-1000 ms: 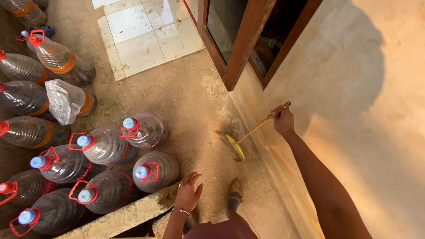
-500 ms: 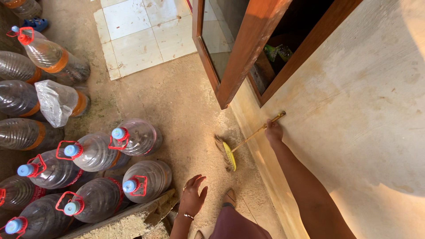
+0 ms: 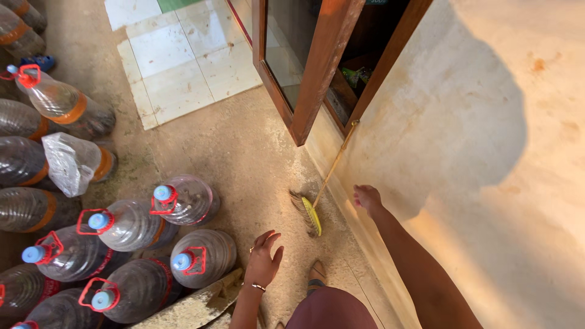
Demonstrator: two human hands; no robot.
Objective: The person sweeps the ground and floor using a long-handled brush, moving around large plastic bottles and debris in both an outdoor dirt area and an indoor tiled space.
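Broom (image 3: pixel 312 214): yellow head, tan bristles, pale bamboo-coloured handle, near my right hand (image 3: pixel 367 197). Water jugs (image 3: pixel 183 201): clear grey-brown, blue caps, red carry handles; some farther bottles (image 3: pixel 64 100) banded orange. Floor tiles (image 3: pixel 183 67): off-white squares; door frame (image 3: pixel 317 67): reddish-brown.

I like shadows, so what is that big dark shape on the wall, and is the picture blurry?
Head view: a large soft-edged shadow falls across the wall, which glows warm orange where sunlit; the right hand lies at the shadow's lower edge; the bottles and broom look sharp, not blurred.
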